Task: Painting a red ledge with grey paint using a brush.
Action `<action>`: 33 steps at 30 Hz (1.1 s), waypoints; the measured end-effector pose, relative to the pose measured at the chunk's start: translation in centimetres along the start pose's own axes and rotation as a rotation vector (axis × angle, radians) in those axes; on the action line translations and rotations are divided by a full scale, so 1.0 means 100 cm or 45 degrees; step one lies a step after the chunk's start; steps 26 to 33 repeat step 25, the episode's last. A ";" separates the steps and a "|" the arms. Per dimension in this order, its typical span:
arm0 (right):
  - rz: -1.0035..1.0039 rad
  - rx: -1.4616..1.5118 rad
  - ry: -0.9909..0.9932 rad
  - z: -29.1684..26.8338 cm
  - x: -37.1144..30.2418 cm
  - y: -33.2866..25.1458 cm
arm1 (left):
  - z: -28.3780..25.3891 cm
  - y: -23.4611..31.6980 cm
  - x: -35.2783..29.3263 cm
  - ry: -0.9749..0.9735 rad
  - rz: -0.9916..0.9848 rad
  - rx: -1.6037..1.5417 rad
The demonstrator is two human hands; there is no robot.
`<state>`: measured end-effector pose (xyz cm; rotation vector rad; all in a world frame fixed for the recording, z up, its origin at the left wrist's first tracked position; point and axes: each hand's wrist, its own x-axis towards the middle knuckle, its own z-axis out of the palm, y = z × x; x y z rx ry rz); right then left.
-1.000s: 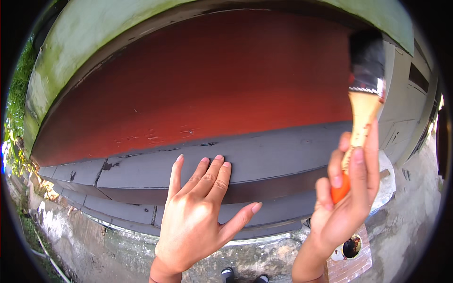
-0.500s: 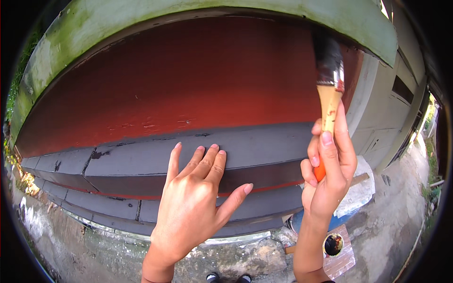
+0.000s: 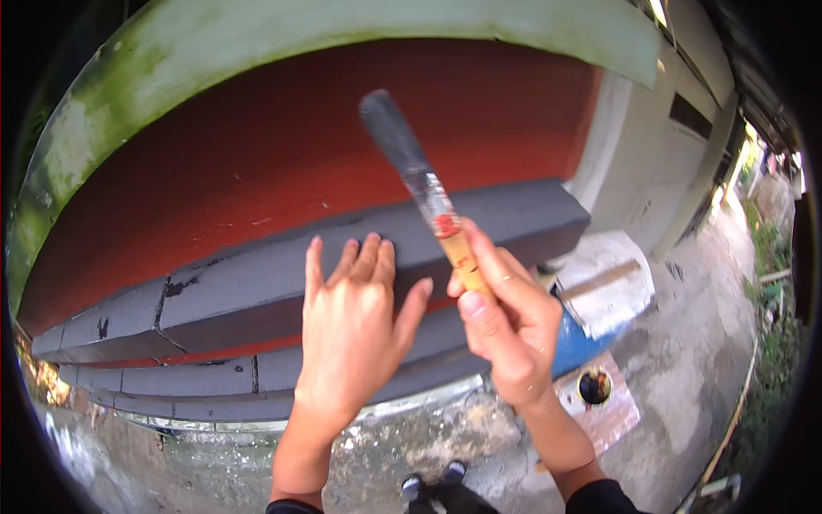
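Note:
Spread fingers of my left hand (image 3: 351, 330) rest on the dark grey top of a ledge (image 3: 248, 278). Gripped by its pale wooden handle, a paintbrush (image 3: 419, 184) is in my right hand (image 3: 514, 321). Its bristles are coated in dark paint and point up and to the left, in front of the red wall panel (image 3: 282, 146). Red paint smears mark the metal band. The brush looks apart from the wall. Black paint patches and cracks show along the left part of the ledge.
A greenish, stained concrete band (image 3: 282, 30) arches above the red panel. Lower right, a paint can (image 3: 594, 386) with dark paint stands on a board (image 3: 621, 411), beside a blue barrel (image 3: 582, 343) with a white sheet (image 3: 604, 283) on top. Concrete ground (image 3: 676, 360) extends right.
My right hand has brought the brush down and left, away from the panel's upper right edge, and tilted it leftward. My left hand stays on the ledge. The view has shifted.

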<state>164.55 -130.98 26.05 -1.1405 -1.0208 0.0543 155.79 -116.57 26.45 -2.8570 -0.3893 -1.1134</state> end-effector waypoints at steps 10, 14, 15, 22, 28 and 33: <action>0.757 -0.283 1.135 -0.174 -0.308 0.033 | -0.004 0.041 -0.004 0.233 0.139 -0.173; 0.971 -0.209 1.717 -0.194 -0.456 0.015 | 0.090 0.110 -0.080 -0.178 0.272 -0.676; 0.992 -0.196 1.769 -0.192 -0.467 0.009 | 0.117 0.125 -0.105 -0.371 0.208 -0.719; 0.912 -0.054 1.642 -0.262 -0.464 0.020 | 0.260 0.174 -0.275 -1.229 0.067 -0.732; 0.897 0.040 1.555 -0.308 -0.463 0.031 | 0.287 0.202 -0.285 -1.417 0.013 -0.628; 0.897 0.040 1.555 -0.308 -0.463 0.031 | 0.287 0.202 -0.285 -1.417 0.013 -0.628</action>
